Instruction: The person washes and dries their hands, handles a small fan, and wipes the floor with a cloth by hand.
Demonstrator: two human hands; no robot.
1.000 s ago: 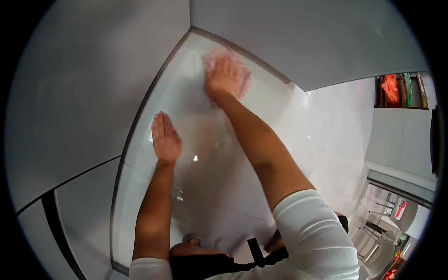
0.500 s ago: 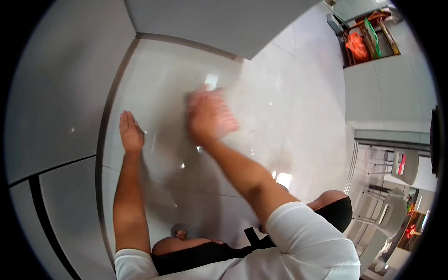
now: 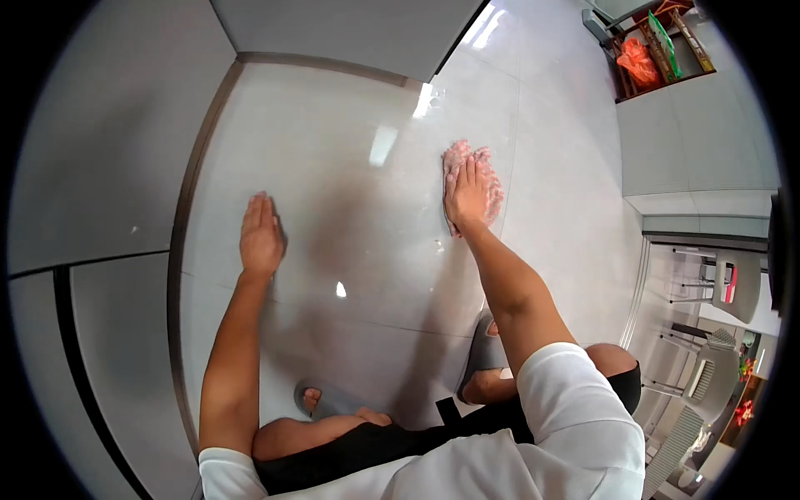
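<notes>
Under my right hand (image 3: pixel 471 192) is a crumpled pink-and-white cloth (image 3: pixel 493 198) with a bumpy edge. That hand lies flat on it, fingers stretched forward, pressing it to the glossy tiled floor (image 3: pixel 367 258). To the left, my left hand (image 3: pixel 261 237) rests palm down with straight fingers and nothing in it. It appears to touch the tile, not far from the grey cabinet base. Both palms are hidden from above.
Grey cabinet panels (image 3: pixel 108 142) with a brown base strip (image 3: pixel 196 158) border the floor at left and top. My slippered feet, one in a grey slipper (image 3: pixel 479 354), are close below. At right stand an open shelf with an orange bag (image 3: pixel 637 62) and chairs (image 3: pixel 712 379).
My right hand has slid to the right with the cloth beneath it. My left hand has shifted slightly right in view, and the camera view has moved a little.
</notes>
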